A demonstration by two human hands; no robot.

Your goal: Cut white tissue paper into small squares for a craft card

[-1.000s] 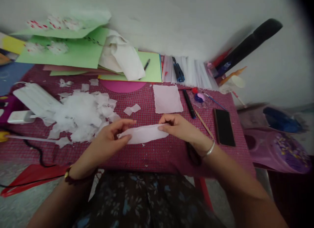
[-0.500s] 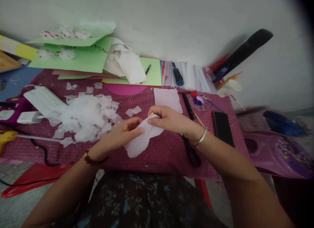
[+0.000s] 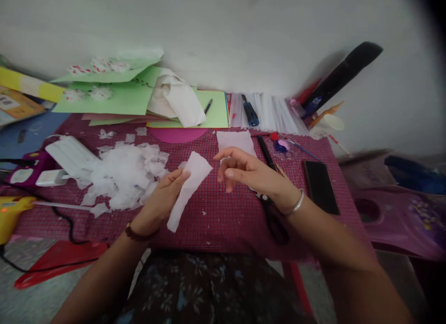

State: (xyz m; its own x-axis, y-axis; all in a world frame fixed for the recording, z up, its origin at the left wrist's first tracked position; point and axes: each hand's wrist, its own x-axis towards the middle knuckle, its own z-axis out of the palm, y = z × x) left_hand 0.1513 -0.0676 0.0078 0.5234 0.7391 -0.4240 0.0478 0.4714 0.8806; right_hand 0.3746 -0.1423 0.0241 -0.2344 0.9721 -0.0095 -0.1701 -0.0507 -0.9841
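My left hand (image 3: 163, 198) pinches a strip of thin white tissue paper (image 3: 191, 180) that looks folded and has rough edges. To its right, my right hand (image 3: 244, 173) hovers with fingers curved and apart, holding nothing. Behind that hand lies another white tissue sheet (image 3: 236, 140), partly covered by the fingers. A heap of small white tissue pieces (image 3: 128, 173) spreads over the checked red cloth left of my left hand. Black-handled scissors (image 3: 275, 222) rest under my right wrist, their blades partly hidden.
At the left are a yellow glue gun (image 3: 12, 217) and a purple power strip (image 3: 40, 164) with cords. Green paper sheets (image 3: 114, 101) are stacked at the back. A blue cutter (image 3: 251, 113) lies on clear glue sticks (image 3: 275, 113). A black phone (image 3: 320, 187) lies at the right.
My right hand has let go of the tissue paper and moved right, its fingers opening. My left hand keeps hold of the paper, which now stands more upright and looks narrower.
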